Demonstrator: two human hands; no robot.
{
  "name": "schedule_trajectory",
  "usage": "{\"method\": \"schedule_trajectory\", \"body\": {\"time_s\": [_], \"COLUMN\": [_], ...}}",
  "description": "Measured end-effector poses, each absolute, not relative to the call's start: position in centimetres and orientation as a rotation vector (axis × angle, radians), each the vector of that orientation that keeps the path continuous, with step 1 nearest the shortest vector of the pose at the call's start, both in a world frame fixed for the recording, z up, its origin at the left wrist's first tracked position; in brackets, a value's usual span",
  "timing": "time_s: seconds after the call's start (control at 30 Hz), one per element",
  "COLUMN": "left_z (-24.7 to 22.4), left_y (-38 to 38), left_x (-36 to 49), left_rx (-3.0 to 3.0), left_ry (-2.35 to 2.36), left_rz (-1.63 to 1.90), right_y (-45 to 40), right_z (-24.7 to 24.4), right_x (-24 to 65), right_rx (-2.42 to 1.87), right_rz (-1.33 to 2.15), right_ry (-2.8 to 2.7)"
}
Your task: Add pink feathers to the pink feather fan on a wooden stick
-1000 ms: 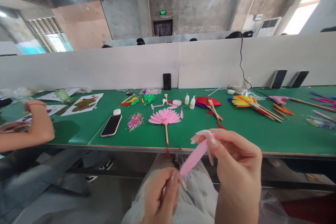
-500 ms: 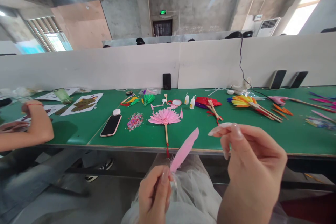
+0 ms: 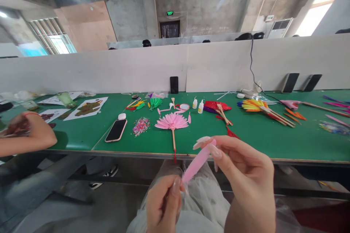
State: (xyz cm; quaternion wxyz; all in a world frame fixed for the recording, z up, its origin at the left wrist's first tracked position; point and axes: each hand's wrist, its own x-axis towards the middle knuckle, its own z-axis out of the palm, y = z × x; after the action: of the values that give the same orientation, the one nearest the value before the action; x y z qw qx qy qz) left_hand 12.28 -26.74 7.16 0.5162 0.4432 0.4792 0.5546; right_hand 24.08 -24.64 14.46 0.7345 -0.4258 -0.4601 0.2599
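Note:
A pink feather (image 3: 197, 165) slants upward between my two hands, above my lap and just in front of the table edge. My left hand (image 3: 164, 200) pinches its fluffy lower end between thumb and forefinger. At the upper tip, my right hand (image 3: 243, 174) has its thumb and forefinger closed on the feather, with the other fingers curled behind. Beyond them on the green table (image 3: 82, 131) lies a pink feather fan (image 3: 171, 121) with a wooden handle and a red tassel. A few loose pink feathers rest around the fan.
Left of the fan lie a heap of colored sequins (image 3: 141, 126) and a phone (image 3: 116, 130). Glue bottles (image 3: 200, 106), a red feather fan (image 3: 218, 106) and a yellow feather fan (image 3: 253, 106) are to the right. Another person's arm (image 3: 32, 133) rests at far left.
My right hand has come left and down onto the feather's tip and closed on it. The feather's lower end stays in my left hand.

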Motion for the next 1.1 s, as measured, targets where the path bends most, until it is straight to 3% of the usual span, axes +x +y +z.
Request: {"method": "schedule_trajectory", "body": {"time_s": [0.87,1.1], "left_z": [6.7,6.6], "left_y": [-27.1,-26.7], "left_x": [12.3,11.7], "left_rx": [1.08,1.103], "left_ry": [1.146,1.137], "left_rz": [1.351,1.337], "right_y": [-24.0,-23.3], "right_z": [14.1,14.4], "right_x": [24.6,25.6], "right_rx": [-0.928,-0.896], "right_rz": [0.549,0.348], "right_ry": [-0.984,-0.712]}}
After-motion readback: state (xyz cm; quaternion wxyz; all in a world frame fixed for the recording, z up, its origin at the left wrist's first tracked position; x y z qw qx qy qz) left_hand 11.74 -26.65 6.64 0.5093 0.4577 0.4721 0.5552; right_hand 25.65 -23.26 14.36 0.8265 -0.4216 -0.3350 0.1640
